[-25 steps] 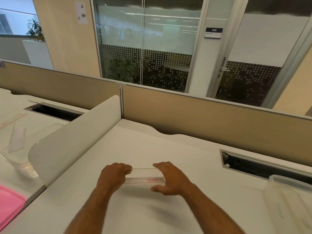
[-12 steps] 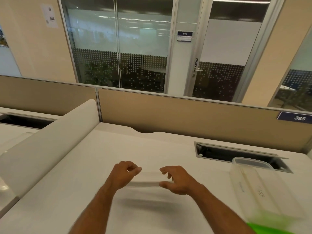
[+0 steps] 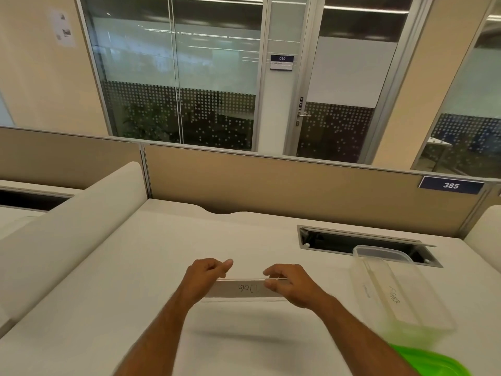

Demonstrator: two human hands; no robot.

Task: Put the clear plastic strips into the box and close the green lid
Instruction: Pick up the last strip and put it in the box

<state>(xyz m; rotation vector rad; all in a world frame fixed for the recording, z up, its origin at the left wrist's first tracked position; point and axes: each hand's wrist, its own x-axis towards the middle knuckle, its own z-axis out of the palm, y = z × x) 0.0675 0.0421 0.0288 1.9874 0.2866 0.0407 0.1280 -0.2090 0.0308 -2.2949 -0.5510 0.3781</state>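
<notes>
Fingers [image 3: 271,278] of both hands are pinching the strip [image 3: 244,289] by its ends, now lifted off the table [image 3: 135,267] and tilted; the box [image 3: 393,289] is waiting at right, lid [image 3: 428,362] off.

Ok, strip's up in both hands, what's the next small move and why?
Probably carry the clear strip rightward to the open box. Left hand and right hand pinch its ends above the desk; the box holds strips already, and the green lid lies off it.

left hand [image 3: 206,280] + right hand [image 3: 291,286]: grip strip [image 3: 244,289] ends | box [image 3: 393,289] right, seemingly holding strips | lid [image 3: 433,362] off
</notes>
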